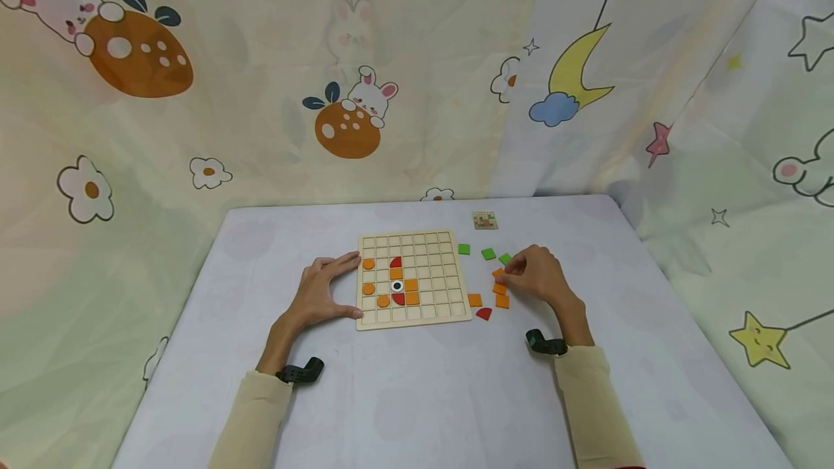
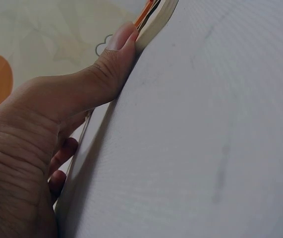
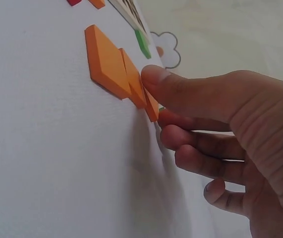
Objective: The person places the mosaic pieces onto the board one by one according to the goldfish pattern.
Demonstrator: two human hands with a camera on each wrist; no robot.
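Note:
A wooden grid board [image 1: 438,273] lies on the table, bearing orange round tiles [image 1: 368,264], orange squares [image 1: 411,285], red quarter-round tiles [image 1: 396,262] and a white disc with a black dot [image 1: 397,286]. My left hand [image 1: 314,294] rests against its left edge, thumb at the near corner and fingers farther up. To the right of the board, my right hand [image 1: 539,277] pinches an orange square tile [image 3: 152,109] between thumb and index finger. That tile is in a short row with other orange squares [image 3: 106,62], its far side hidden by the fingers.
Several green tiles [image 1: 489,254] lie beyond the orange ones. A loose red quarter-round tile [image 1: 483,314] and an orange square [image 1: 475,300] are near the board's right corner. At the back is a small patterned card [image 1: 485,220]. A printed cloth [image 1: 417,93] hangs behind the table.

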